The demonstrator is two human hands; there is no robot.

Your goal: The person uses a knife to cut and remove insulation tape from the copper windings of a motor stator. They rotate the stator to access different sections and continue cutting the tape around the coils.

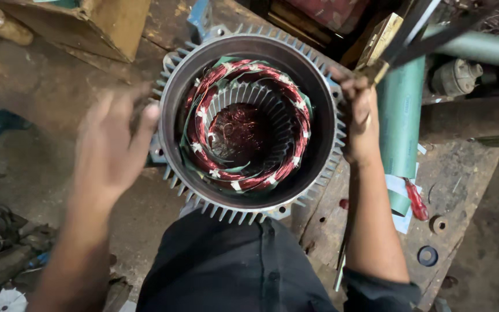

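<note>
Head view looks straight down on the stator (249, 124), standing on end on the tabletop (463, 173) between my hands. I judge it heavy and rigid, its finned shell fit to take hold of, while the copper windings (287, 164) inside look easily damaged. My left hand (111, 150) is blurred, fingers spread wide, fingertips at the left fins. My right hand (360, 118) curls against the right rim, holding nothing else.
</note>
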